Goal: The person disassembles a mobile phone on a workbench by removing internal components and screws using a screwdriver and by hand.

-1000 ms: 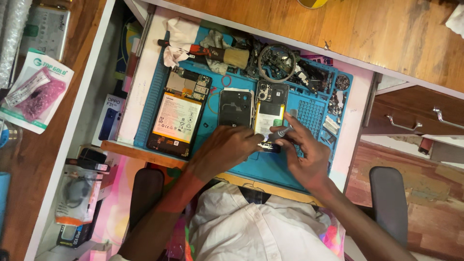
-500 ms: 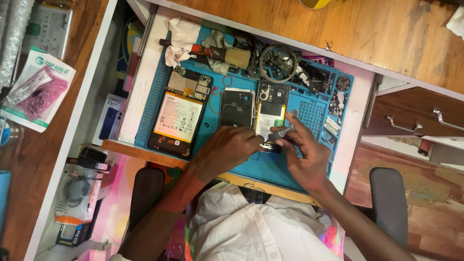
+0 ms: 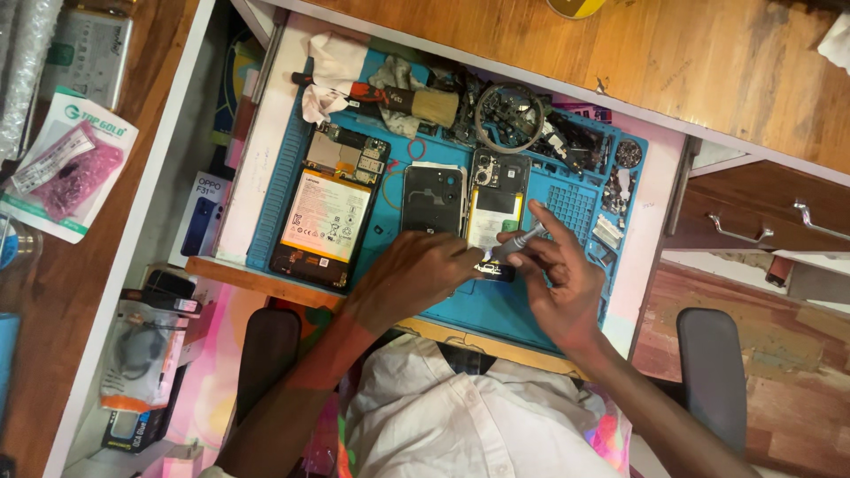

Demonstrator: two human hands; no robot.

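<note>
The left hand lies curled over the lower end of an opened phone, fingers pressed down on its bottom edge. The right hand pinches a slim grey screwdriver, tip angled toward that same lower end — the two hands almost touch there. The phone lies on a blue repair mat on the bench, just beside a dark back cover; further left lies a second opened phone with its battery showing. Loose parts and a brush crowd the mat's far edge. Bare mat shows only along the near edge — a narrow strip beneath the hands.
</note>
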